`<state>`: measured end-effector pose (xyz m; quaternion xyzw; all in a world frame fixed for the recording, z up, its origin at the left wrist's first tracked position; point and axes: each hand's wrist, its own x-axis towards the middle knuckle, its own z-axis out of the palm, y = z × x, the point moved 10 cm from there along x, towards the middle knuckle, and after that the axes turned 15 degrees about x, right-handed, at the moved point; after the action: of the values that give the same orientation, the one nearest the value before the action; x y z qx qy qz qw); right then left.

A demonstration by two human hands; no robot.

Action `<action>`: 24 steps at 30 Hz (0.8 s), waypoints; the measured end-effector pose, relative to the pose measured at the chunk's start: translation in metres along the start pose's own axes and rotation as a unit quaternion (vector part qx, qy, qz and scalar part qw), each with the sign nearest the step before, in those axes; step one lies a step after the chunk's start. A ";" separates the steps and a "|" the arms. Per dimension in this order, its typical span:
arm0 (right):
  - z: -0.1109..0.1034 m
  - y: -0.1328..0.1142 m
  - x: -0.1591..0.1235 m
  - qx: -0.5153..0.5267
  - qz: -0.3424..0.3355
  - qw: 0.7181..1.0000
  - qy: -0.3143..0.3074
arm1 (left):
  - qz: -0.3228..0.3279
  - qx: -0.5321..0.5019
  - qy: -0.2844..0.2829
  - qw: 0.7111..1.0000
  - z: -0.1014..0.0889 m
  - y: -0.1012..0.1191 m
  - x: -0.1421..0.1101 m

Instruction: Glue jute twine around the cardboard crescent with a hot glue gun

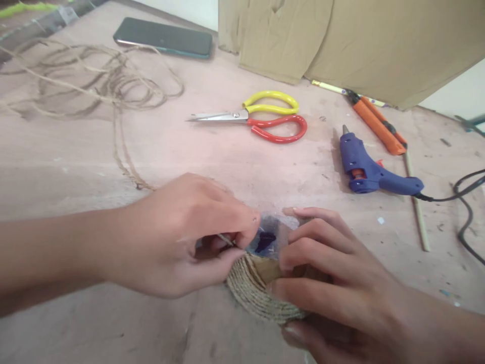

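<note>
Partly hidden coil, left hand pinching string, right hand over coil, grip unclear, cord cut off.

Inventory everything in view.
Twine coil: 1, tan, between hands
Translucent piece: 1, greyish, between hands
Loose twine: 1, tan, left
Phone: 1, dark, top left
Scissors: 1, yellow/red, upper centre
Corded glue gun: 1, blue, right
Cutter: 1, orange, right
Patterned stick: 1, pale, right
Plain stick: 1, tan, right
Cardboard: uncounted, brown, top
Item: 1, teal, right edge
Strip: 1, green, top left
Tabletop: 1, pinkish, throughout
Left hand: 1, bare, centre
Right hand: 1, bare, right
</note>
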<state>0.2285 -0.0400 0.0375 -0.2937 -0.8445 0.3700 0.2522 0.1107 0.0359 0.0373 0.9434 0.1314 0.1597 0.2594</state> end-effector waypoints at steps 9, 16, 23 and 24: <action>-0.005 0.005 0.000 0.040 0.002 0.999 0.001 | -0.004 -0.006 -0.005 1.000 -0.001 -0.001 0.000; -0.004 0.006 0.001 0.055 0.005 0.998 0.007 | 0.001 -0.013 0.002 1.000 -0.002 0.001 0.002; -0.002 0.004 0.002 0.028 0.006 1.000 -0.009 | 0.000 -0.015 0.003 1.000 -0.002 -0.001 0.000; -0.002 0.003 0.002 0.027 0.007 1.000 -0.010 | 0.000 -0.016 0.001 1.000 -0.002 -0.001 0.000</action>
<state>0.2294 -0.0362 0.0364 -0.2893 -0.8345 0.3972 0.2494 0.1095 0.0376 0.0387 0.9387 0.1291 0.1631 0.2747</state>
